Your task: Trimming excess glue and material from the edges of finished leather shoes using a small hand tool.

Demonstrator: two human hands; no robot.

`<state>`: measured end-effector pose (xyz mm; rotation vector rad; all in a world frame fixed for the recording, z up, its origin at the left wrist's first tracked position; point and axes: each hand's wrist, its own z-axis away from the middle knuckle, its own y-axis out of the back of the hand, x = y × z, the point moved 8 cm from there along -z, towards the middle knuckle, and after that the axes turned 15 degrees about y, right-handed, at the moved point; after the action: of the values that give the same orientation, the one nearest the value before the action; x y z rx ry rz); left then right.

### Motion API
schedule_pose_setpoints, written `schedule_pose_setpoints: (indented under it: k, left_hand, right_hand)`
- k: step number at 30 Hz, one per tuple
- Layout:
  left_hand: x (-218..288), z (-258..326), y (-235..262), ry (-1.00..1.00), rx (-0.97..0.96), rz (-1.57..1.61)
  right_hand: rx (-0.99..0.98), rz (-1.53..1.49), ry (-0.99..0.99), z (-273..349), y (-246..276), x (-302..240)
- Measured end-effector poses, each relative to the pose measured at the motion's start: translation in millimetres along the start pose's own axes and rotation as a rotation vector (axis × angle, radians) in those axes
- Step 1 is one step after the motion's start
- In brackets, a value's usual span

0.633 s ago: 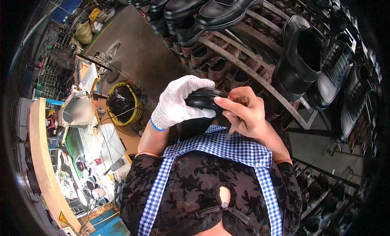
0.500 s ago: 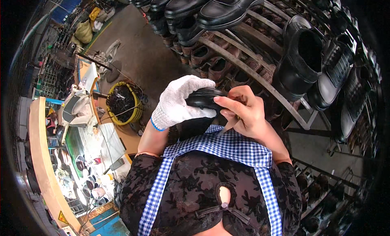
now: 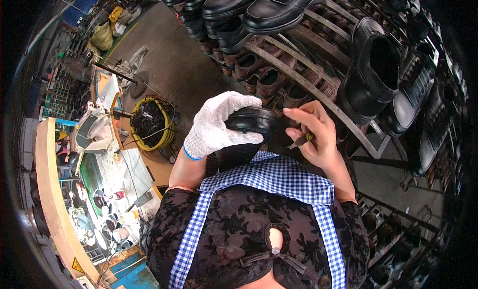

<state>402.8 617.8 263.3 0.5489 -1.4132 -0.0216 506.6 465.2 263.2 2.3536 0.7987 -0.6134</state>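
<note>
My left hand [image 3: 211,124], in a white knit glove with a blue cuff edge, is wrapped around a glossy black shoe [image 3: 251,120] in front of my chest. The shoe's rounded end faces right, and the glove covers part of it. Just to the right of the shoe is my bare right hand [image 3: 316,132], its index finger and thumb apart and not touching the leather. Its other fingers are curled around a slim, flat tool [image 3: 298,143] with a yellowish-green bit showing; its exact kind cannot be made out.
Large black shoes [image 3: 368,70] stand on a metal rack [image 3: 298,75] ahead and to the right, with brown shoes on lower bars. At left are a yellow-rimmed basket [image 3: 167,134] of dark scraps and a brightly lit, cluttered workbench [image 3: 47,159].
My right hand has drawn away from the shoe to the right, with its index finger and thumb now off it. The left hand keeps its hold on the shoe, nearly still.
</note>
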Motion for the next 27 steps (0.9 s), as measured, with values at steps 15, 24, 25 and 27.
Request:
schedule_pose_setpoints:
  k: [15, 24, 25, 27]
  left_hand:
    - [3, 0, -7, -0.032, -0.049, 0.032]
    - [0, 4, 2, -0.047, -0.006, 0.052]
    - [2, 3, 1, -0.037, -0.012, 0.035]
    - [2, 3, -1, -0.027, -0.018, 0.017]
  right_hand:
    - [-0.118, 0.074, 0.214, -9, -23, -20]
    - [-0.078, -0.121, 0.051, -11, -11, -12]
    - [-0.059, -0.136, 0.018, -8, -9, -7]
    - [-0.07, -0.077, -0.035, -8, -1, -5]
